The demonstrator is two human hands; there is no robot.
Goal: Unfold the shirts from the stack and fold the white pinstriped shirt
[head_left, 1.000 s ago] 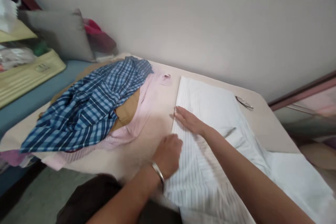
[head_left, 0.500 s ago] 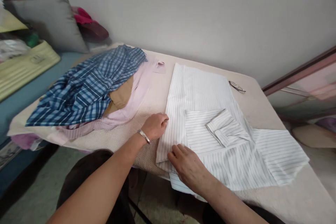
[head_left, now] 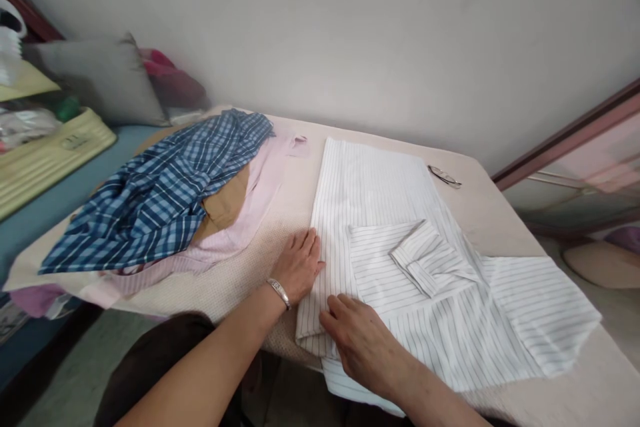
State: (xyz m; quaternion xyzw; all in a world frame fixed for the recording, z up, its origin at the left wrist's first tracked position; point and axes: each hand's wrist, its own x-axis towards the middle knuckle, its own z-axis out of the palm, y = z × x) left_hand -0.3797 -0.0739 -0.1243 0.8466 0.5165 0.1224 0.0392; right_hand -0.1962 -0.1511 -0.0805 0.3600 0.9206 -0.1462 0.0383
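A white striped shirt (head_left: 380, 200) lies partly folded on the beige padded table (head_left: 500, 213), one sleeve folded across its middle with the cuff (head_left: 425, 257) turned back. My left hand (head_left: 300, 263), a metal bangle at the wrist, lies flat with fingers apart against the shirt's left folded edge. My right hand (head_left: 363, 340) presses flat on the shirt's lower left part near the table's front edge. Neither hand grips anything.
A pile of clothes sits on the table's left: a blue checked shirt (head_left: 160, 193) over a tan piece and a pink striped garment (head_left: 250, 213). Eyeglasses (head_left: 444, 177) lie at the far edge. A grey cushion (head_left: 100, 80) and yellow-green tray (head_left: 45, 153) are at left.
My right hand came from the shirt's upper left edge down to its lower left part, uncovering the folded sleeve. My left hand opened from a loose fist and flattened on the edge.
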